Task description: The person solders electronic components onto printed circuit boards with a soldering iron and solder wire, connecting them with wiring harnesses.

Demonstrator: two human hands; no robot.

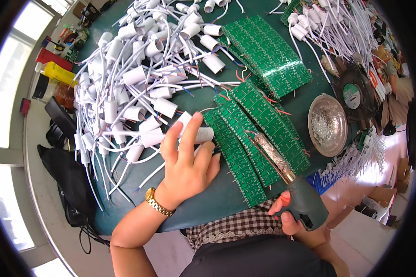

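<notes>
My left hand (pixel 186 168) has its fingers apart at the right edge of a heap of white cylindrical sockets with white cables (pixel 164 107). One white socket (pixel 204 135) lies right behind its fingers; whether they touch it I cannot tell. My right hand (pixel 286 217) is wrapped round the dark grip of a soldering gun (pixel 308 203) with an orange trigger. The gun's metal barrel points up and left over green circuit board panels (pixel 238 159). Red wires show at the panels' edges. The tip is over one panel; contact is unclear.
More green panels (pixel 268 55) are stacked farther back. A round metal dish (pixel 327 124) with silvery bits stands at the right, beside a black fan (pixel 353 94). More white cabled sockets (pixel 319 21) lie at the back right. A black bag (pixel 69 184) hangs at the left edge.
</notes>
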